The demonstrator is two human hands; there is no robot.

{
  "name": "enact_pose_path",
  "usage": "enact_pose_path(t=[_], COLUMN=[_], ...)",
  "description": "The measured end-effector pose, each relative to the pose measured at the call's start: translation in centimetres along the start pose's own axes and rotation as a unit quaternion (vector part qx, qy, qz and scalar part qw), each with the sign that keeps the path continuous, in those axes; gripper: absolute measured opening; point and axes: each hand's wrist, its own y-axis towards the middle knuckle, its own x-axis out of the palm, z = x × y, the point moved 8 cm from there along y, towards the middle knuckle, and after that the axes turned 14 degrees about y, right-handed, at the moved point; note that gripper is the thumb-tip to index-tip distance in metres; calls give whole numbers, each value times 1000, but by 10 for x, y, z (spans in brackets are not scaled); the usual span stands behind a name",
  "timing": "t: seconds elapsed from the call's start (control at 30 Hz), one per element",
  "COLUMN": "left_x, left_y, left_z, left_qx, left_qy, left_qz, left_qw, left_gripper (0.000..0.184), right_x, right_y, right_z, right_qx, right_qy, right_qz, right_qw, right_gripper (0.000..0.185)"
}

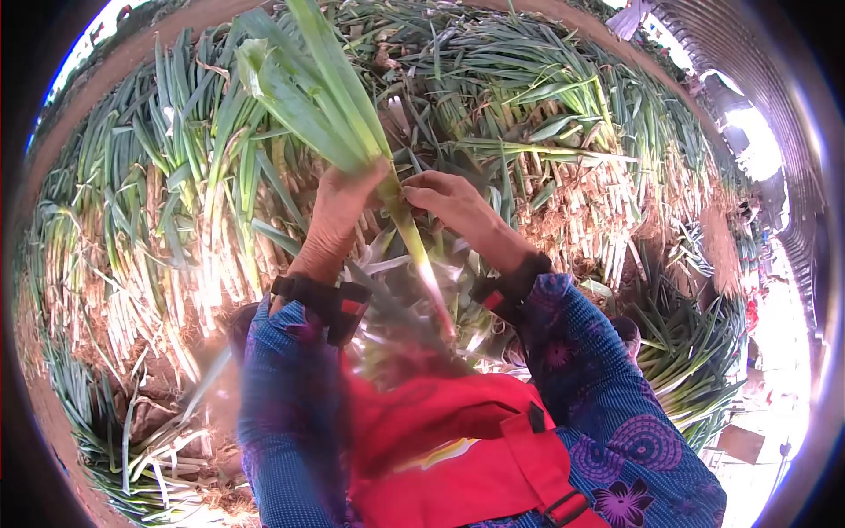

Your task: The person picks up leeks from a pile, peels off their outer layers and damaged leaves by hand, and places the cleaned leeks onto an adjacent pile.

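Observation:
A long green onion is held upright in front of me, its broad green leaves fanning out at the top and its pale stalk running down to a reddish root end. My left hand is closed around it where the leaves meet the stalk. From the other side, my right hand has its thumb and fingers pinched together against the upper stalk. Whether those fingertips grip the stalk itself or a loose outer leaf is hard to see. Below the hands, the ground around the stalk is blurred, with stripped leaf pieces.
Dense rows of green onions stand to the left, with more rows to the right. Another pile lies at lower right. A red apron covers my lap. Corrugated sheeting curves along the right edge.

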Motion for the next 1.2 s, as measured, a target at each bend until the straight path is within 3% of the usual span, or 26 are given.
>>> enact_pose_path(t=[0.07,0.17,0.47,0.6,0.67,0.8,0.87,0.97,1.07,1.2], left_x=[-3,-8,-12,-10,-9,-8,-9,-8,-6,2], left_y=[1,1,-10,-8,-11,-12,-14,-19,-25,-24], left_z=[-5,-6,-3,-5,-4,-3,3,9,15,16], left_qx=[9,9,1,66,55,30,42,42,32,69], left_qy=[18,37,19,40,16,58,-12,-77,-99,-72], left_qz=[5,-2,43,58,52,-39,-63,-96,-108,-156], left_qw=[1000,999,999,995,997,997,997,992,989,983], left_gripper=[42,41,33,29,28,28,29,30,31,31], right_x=[4,12,34,44,45,37,27,23,25,29], right_y=[9,10,10,8,6,5,4,-19,-34,-34], right_z=[10,5,-6,-9,-10,4,15,13,5,1], right_qx=[28,-44,-100,-179,-201,-160,-126,-32,39,17], right_qy=[-17,-45,-235,-227,-234,-187,-134,67,170,61], right_qz=[-16,-42,-24,23,33,6,-27,-103,-13,-27], right_qw=[999,997,966,957,951,969,983,992,985,998], right_gripper=[36,33,21,15,13,17,22,27,27,32])
